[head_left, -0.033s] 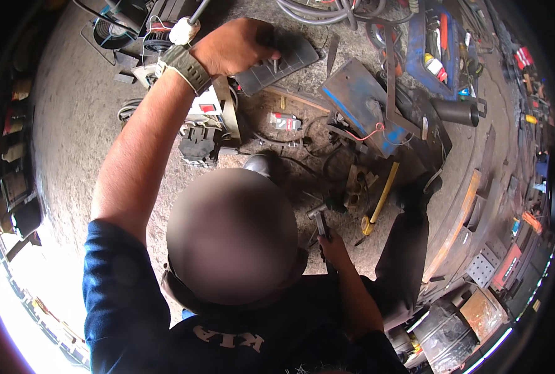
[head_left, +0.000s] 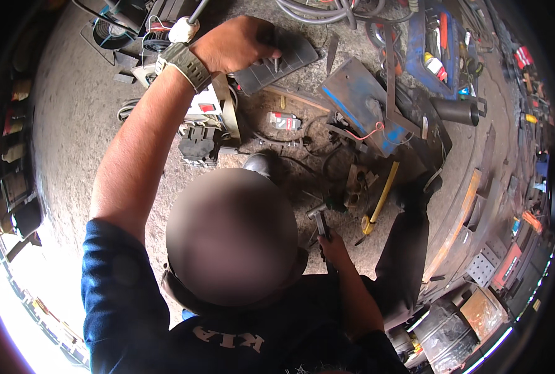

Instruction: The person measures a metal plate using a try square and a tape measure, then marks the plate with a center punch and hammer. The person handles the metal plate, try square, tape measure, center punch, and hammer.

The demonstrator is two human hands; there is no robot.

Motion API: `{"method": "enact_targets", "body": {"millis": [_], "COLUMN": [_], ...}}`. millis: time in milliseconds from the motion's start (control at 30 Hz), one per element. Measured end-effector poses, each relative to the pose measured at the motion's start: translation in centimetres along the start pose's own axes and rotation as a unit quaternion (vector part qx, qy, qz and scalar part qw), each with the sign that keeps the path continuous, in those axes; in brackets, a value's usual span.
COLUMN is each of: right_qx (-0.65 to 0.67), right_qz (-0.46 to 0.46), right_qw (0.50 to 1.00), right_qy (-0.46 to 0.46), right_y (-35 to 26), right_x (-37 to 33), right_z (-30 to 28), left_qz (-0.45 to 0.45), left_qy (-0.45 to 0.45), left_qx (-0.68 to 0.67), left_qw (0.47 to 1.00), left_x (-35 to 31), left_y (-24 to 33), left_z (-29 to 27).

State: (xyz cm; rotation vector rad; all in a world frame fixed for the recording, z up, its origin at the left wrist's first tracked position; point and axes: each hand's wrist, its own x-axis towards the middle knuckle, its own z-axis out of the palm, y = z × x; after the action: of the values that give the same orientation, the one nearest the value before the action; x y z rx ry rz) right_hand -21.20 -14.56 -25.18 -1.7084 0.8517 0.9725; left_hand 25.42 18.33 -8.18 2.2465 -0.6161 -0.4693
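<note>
At the top my left hand [head_left: 240, 47], with a watch on its wrist, is closed round a short grey metal rod [head_left: 276, 63]. The rod stands over a dark flat plate [head_left: 296, 59] marked with lines; whether its tip touches is hard to tell. Lower down, near the right knee, my right hand [head_left: 335, 248] grips a hammer [head_left: 321, 223] by its dark handle, the metal head pointing up and away. A yellow-handled tool [head_left: 383, 196] lies right of the hammer. A large blurred round shape hides the floor in the middle.
Ahead lie a grey and blue metal plate [head_left: 358, 100], a small box [head_left: 285, 121], cables and a dark block-shaped part [head_left: 199, 146]. A blue tool tray [head_left: 417, 56] and a dark pipe [head_left: 455, 112] are far right. Coiled hose [head_left: 321, 14] runs along the top.
</note>
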Motion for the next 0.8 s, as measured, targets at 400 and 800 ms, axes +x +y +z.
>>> {"method": "enact_targets", "body": {"millis": [400,800], "right_qx": [-0.003,-0.057], "right_qz": [-0.047,-0.029], "right_qw": [0.999,0.998], "right_qy": [0.011,0.011], "right_y": [0.4,0.9], "right_x": [1.5,1.9], "right_z": [0.1,-0.3], "left_qz": [0.028,0.000], "left_qy": [0.012,0.004], "left_qx": [0.012,-0.030], "left_qw": [0.999,1.000], "left_x": [0.0,-0.1], "left_y": [-0.8,-1.4], "left_z": [-0.3,0.1]}}
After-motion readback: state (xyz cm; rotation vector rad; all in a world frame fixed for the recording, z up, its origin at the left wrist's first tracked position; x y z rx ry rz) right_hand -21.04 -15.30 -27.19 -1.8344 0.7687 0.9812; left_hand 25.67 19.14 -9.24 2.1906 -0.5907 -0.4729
